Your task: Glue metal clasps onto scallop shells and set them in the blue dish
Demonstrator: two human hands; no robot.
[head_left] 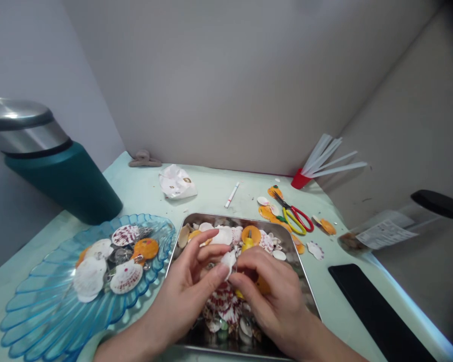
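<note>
While the white shell [229,261] sits above the metal tray [305,281], between your left hand [183,284] and right hand [279,289], its long axis points roughly away from you | left: thumb and fingers pinch it | right: fingertips bunched at its right edge, grip unclear

Reaching forward with both forearms [132,336]. Holding left hand [191,281] and right hand [277,286] close together, with left forefinger [201,240] extended, left thumb [211,281] pointing inward, right fingers [262,264] curled near right thumb [249,291].
</note>
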